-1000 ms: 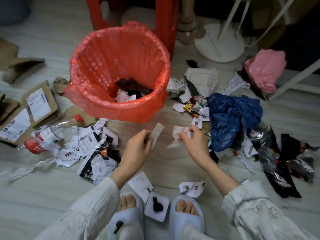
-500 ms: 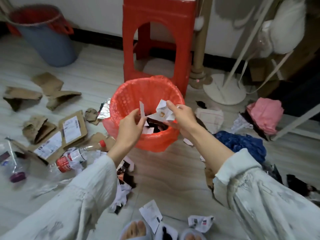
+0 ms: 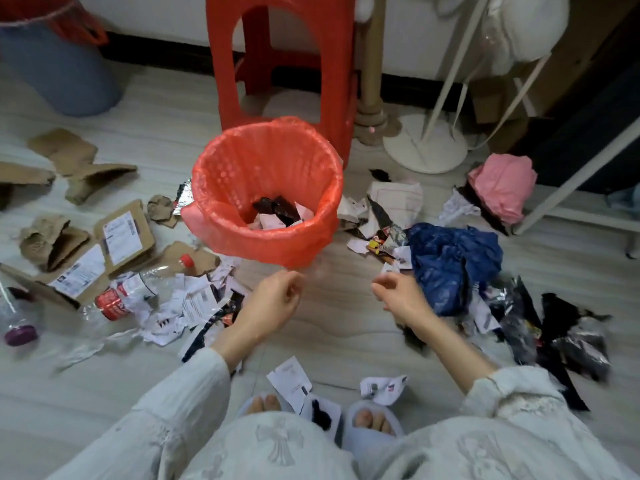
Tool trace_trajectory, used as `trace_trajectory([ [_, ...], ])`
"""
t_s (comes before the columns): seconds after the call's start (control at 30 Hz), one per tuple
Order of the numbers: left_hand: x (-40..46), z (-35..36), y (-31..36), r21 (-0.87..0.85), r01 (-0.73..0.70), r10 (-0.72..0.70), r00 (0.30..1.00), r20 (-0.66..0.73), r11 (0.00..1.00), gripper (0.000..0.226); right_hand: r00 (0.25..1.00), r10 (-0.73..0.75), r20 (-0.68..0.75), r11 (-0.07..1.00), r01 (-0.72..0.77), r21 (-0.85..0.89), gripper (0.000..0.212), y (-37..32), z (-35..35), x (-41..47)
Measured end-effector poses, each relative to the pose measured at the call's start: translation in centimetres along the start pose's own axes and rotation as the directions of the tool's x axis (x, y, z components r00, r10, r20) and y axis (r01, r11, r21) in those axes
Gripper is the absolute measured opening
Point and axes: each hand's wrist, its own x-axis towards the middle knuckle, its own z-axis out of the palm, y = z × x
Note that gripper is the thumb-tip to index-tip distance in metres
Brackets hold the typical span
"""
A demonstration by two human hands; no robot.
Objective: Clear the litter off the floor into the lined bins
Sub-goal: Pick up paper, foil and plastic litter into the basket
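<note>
The red-lined bin (image 3: 266, 192) stands central, within reach of the litter; left hand (image 3: 277, 299) and right hand (image 3: 398, 296) hover before it, loosely curled, apparently holding nothing.

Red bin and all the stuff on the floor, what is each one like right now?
Red-lined bin: upright, open, some scraps at the bottom.
Plastic bottle: lying on its side, red cap on.
Blue plastic bag: crumpled on the floor.
Pink bag: crumpled on the floor.
Left hand: loosely curled, empty.
Right hand: loosely curled, looks empty.
</note>
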Motion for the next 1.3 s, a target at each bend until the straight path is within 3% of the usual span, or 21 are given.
trace_trajectory([
  [0.13,-0.7,5.7,-1.9,0.170,0.017,-0.074,0.939,0.336,0.985,0.032,0.977,0.174,0.122,0.949,-0.133,-0.285,0.037,6.8,0.6,-0.3],
  [0.2,-1.1,8.2,-3.5,0.240,0.022,-0.128,0.891,0.436,0.971,0.036,0.955,0.255,0.154,0.908,-0.182,-0.378,0.042,9.5,1.2,-0.2],
  [0.47,-3.3,13.8,-7.6,0.445,0.078,-0.344,0.755,0.558,0.892,0.055,0.857,0.503,0.114,0.763,-0.378,-0.525,0.064,15.1,4.4,0.6],
  [0.6,-4.7,14.2,-8.3,0.461,0.086,-0.350,0.776,0.525,0.883,0.053,0.856,0.504,0.113,0.725,-0.349,-0.594,0.048,16.0,5.6,0.5],
  [0.77,-4.7,14.0,-8.6,0.484,0.041,-0.313,0.809,0.497,0.874,0.046,0.883,0.441,0.161,0.758,-0.270,-0.593,0.032,15.6,6.3,0.4],
  [0.97,-4.3,13.6,-8.5,0.551,-0.021,-0.291,0.833,0.471,0.834,0.026,0.936,0.347,0.057,0.817,-0.271,-0.509,0.024,14.6,6.4,0.8],
  [1.07,-3.9,13.1,-8.4,0.437,0.097,-0.279,0.885,0.373,0.894,0.021,0.954,0.301,-0.005,0.869,-0.276,-0.411,0.023,13.4,6.2,1.0],
  [1.17,-2.7,12.1,-7.4,0.227,0.242,-0.298,0.919,0.258,0.943,0.017,0.960,0.277,-0.028,0.945,-0.277,-0.175,0.021,11.4,5.9,1.4],
  [1.3,-1.0,8.8,-4.4,-0.055,0.299,-0.299,0.954,0.002,0.953,0.014,0.983,0.172,-0.065,0.982,-0.165,0.097,0.016,6.3,4.4,1.9],
])
